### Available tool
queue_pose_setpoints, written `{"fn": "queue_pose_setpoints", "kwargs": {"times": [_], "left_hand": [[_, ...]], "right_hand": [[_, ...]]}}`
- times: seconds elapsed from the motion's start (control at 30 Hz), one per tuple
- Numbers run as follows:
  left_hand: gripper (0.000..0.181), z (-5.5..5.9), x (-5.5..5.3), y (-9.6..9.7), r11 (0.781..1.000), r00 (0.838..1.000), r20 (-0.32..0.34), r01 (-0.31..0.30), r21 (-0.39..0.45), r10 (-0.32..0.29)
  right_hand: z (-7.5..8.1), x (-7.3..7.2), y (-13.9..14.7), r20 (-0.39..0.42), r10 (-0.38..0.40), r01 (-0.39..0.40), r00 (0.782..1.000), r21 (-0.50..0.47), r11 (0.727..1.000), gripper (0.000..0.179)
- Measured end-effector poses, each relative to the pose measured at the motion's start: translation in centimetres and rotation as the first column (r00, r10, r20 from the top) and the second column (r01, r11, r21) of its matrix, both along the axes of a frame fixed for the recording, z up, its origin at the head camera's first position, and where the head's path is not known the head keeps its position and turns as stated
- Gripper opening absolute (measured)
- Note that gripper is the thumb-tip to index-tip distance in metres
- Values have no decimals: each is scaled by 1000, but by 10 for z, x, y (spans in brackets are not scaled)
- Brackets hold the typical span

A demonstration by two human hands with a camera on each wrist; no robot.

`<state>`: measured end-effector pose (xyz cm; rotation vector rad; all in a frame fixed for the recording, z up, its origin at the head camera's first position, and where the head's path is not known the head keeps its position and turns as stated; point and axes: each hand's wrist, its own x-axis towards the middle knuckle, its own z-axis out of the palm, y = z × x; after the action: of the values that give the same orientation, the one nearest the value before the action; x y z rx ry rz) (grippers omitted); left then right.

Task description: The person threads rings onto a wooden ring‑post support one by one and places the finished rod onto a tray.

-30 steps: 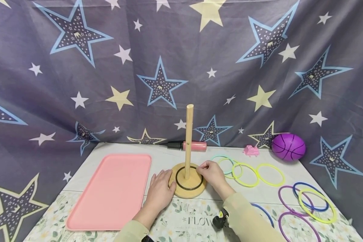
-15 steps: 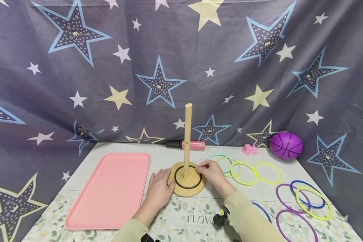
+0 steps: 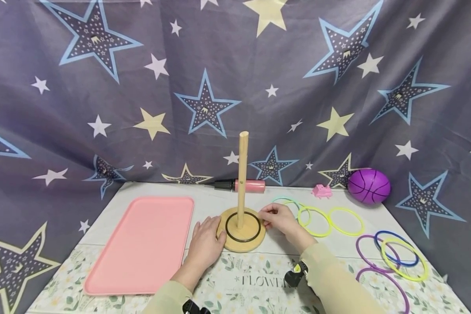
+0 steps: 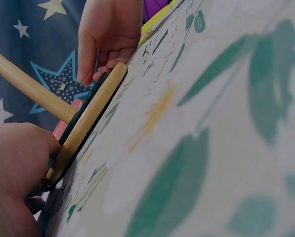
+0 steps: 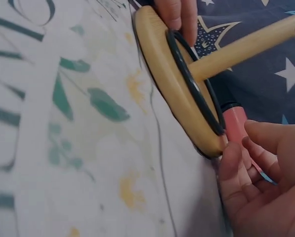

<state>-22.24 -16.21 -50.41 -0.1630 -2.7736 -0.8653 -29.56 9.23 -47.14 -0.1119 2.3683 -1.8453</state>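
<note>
A wooden peg (image 3: 242, 174) stands upright on its round wooden base (image 3: 241, 247) in the middle of the table. Around the foot of the peg, a black ring (image 5: 190, 81) lies flat on the base. My left hand (image 3: 206, 244) rests against the base's left side, fingers extended and thumb at its edge. At the opposite edge is my right hand (image 3: 282, 220), its loosely bent fingers just outside the ring and holding nothing. The right wrist view shows those fingers (image 5: 231, 165) close to the rim of the base.
A pink tray (image 3: 141, 244) lies left. Yellow rings (image 3: 347, 209) and a teal ring (image 3: 286, 199) lie behind my right hand. Purple rings (image 3: 400, 285), a blue ring (image 3: 377, 235) and another yellow ring are farther right. Behind are a hand pump (image 3: 255, 186), pink toy (image 3: 322, 191) and purple ball (image 3: 369, 186).
My right hand has let go of the black ring and shifted slightly right, off it. My right sleeve now covers the blue ring near it. My left hand stays at the base.
</note>
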Motion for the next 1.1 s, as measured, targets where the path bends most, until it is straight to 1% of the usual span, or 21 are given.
{"fn": "queue_pose_setpoints", "kwargs": {"times": [0.1,0.2,0.33,0.57,0.83,0.97,1.1], "left_hand": [[56,0,-1,0,1000,1000,-3,2,-4,-2],[56,0,-2,0,1000,1000,-4,1,-3,-1],[56,1,-1,0,1000,1000,1,2,4,-2],[56,0,-1,1,1000,1000,3,2,6,-2],[55,-1,0,0,1000,1000,1,-2,5,2],[55,-1,0,0,1000,1000,-3,-1,2,1],[56,-1,0,0,1000,1000,-8,3,5,-3]], "right_hand": [[6,2,6,-15,3,-2,1000,16,1000,13],[14,6,12,-51,15,-12,999,45,999,15],[24,13,22,-100,41,-33,994,74,997,18],[39,27,48,-148,53,-30,987,154,988,21],[55,42,70,-172,76,-39,982,207,978,22],[58,51,84,-183,98,-50,978,251,967,22],[58,60,101,-165,125,-77,978,270,960,24]]}}
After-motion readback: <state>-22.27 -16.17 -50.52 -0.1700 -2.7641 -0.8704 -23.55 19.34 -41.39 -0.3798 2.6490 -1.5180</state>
